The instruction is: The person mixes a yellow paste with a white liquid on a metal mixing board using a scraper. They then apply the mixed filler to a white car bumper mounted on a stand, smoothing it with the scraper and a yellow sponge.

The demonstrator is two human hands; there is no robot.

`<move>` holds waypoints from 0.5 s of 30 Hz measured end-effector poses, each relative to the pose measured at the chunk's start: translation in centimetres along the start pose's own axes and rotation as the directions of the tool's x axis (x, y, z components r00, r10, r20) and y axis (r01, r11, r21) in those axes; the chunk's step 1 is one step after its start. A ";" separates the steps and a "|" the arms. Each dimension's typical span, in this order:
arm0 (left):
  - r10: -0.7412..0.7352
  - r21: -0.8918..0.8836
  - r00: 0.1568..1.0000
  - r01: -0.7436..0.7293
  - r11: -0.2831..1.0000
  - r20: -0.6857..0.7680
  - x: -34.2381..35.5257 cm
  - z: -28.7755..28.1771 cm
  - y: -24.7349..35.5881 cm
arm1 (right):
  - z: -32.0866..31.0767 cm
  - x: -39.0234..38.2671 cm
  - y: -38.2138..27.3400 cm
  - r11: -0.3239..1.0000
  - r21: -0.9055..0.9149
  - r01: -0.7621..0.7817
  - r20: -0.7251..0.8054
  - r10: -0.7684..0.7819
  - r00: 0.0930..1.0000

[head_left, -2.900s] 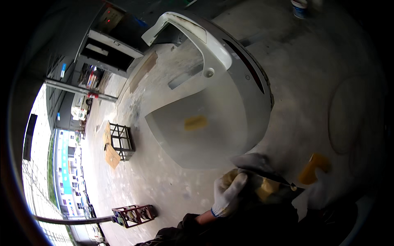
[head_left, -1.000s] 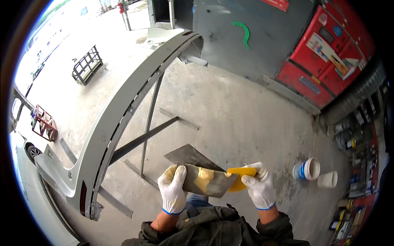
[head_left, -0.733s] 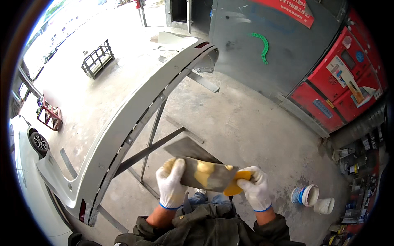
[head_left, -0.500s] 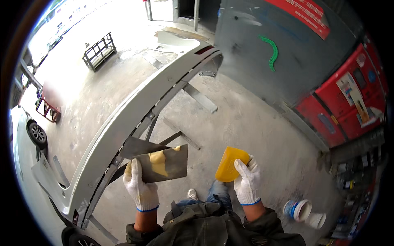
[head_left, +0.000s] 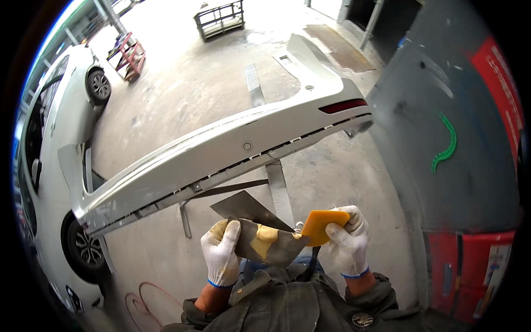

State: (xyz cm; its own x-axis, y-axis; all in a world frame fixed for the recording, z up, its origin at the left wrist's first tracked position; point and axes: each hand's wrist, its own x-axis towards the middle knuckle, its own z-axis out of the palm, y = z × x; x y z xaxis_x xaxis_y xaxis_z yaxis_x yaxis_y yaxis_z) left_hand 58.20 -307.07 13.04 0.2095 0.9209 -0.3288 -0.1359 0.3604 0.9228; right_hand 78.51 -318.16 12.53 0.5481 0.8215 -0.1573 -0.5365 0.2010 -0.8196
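My gloved left hand (head_left: 221, 252) grips the dark metal plates (head_left: 265, 255), two flat pieces at different angles, with a beige lump of putty (head_left: 264, 235) on the front one. My gloved right hand (head_left: 348, 240) is closed on a yellow flat spreader (head_left: 319, 226), whose lower left corner meets the right end of the front plate, by a small beige dab. Beyond both hands a long white car bumper (head_left: 221, 149), with a dark red reflector at its right end, rests on a metal stand (head_left: 232, 185).
A white car (head_left: 55, 138) stands along the left. A dark cage cart (head_left: 218, 27) and a red trolley (head_left: 127, 55) are farther back. At right are a grey panel (head_left: 415, 138) and red cabinet (head_left: 475, 260). A hose (head_left: 144, 288) lies at lower left.
Since the last earlier frame, my hands have come together again, bringing the spreader to the plate. The view has swung left, so the bumper now lies more crosswise in front of me.
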 end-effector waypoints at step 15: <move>0.307 -0.032 0.812 -0.370 0.928 -0.497 1.5 4.1 1.5 | -1.9 8.2 -2.5 0.942 -0.110 -0.318 0.274 0.336 0.901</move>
State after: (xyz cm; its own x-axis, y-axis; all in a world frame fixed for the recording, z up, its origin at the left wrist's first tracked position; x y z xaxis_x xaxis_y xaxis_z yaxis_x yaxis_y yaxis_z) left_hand 62.28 -305.73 14.72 -0.3531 0.9319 -0.0835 -0.2346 -0.0018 0.9721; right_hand 85.58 -312.98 12.27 0.1377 0.9540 -0.2665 -0.6094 -0.1305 -0.7821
